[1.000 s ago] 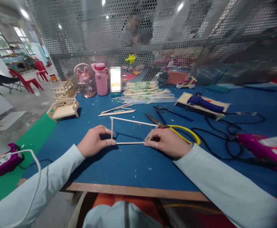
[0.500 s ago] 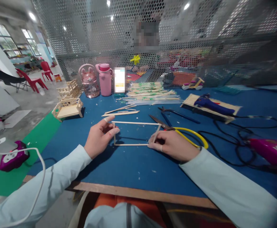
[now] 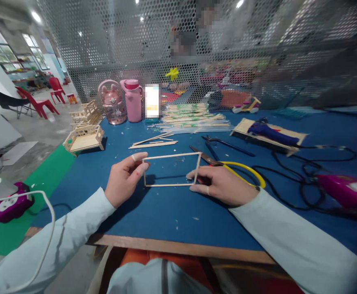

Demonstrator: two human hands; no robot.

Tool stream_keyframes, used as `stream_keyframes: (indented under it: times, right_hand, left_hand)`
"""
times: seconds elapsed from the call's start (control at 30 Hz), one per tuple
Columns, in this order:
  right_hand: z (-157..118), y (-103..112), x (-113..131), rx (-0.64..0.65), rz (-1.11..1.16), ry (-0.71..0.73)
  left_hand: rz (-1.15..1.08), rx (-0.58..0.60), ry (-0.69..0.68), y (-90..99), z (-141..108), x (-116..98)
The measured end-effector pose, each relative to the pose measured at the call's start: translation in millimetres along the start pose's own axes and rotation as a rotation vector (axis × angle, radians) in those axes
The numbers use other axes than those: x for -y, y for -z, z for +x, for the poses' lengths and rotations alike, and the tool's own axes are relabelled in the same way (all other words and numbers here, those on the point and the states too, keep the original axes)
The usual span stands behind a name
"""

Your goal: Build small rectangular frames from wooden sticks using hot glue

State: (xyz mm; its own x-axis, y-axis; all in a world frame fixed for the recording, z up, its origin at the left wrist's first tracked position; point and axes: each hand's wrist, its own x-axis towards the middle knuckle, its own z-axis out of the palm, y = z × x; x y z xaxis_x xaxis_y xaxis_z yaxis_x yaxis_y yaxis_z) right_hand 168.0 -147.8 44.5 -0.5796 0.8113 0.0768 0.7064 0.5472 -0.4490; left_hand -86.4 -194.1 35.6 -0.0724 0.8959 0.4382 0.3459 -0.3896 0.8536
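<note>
Evidently, the step in hand is steadying or checking a rectangular frame of thin sticks (image 3: 169, 185), which is between the two hands over the worktop (image 3: 166, 222); whether its lower edge touches the surface I cannot tell. The left hand (image 3: 123, 179) pinches the upper left corner between thumb and fingers, while the right hand (image 3: 224, 183) grips the right side near the lower corner. Probably the next move calls for a light, even hold that keeps the corners square and clear of the yellow-handled scissors (image 3: 210, 160) just beyond.
</note>
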Motion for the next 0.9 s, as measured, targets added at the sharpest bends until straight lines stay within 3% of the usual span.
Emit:
stream_keyframes:
  times: [0.27,0.33,0.4,0.53,0.67,0.9]
  right_hand:
    - [-6,11,-8,0.073,0.229,0.004]
    - [-9,14,-10,-0.042,0.353,0.037]
    - [-13,17,-7,-0.242,0.431,0.047]
    - [-14,20,7,-0.566,0.285,0.078]
    - [-8,17,15,-0.647,0.107,0.120]
    - [-4,11,18,-0.617,0.028,0.076]
  left_hand:
    - [0.034,0.049,-0.039,4.7,-3,0]
    - [0.049,0.051,-0.050,5.5,-3,0]
    - [0.066,0.055,-0.056,6.2,-4,0]
    - [0.110,0.057,-0.074,7.7,-5,-2]
    - [0.162,0.028,-0.107,8.2,-7,-4]
    - [0.193,-0.039,-0.060,5.2,-6,-2]
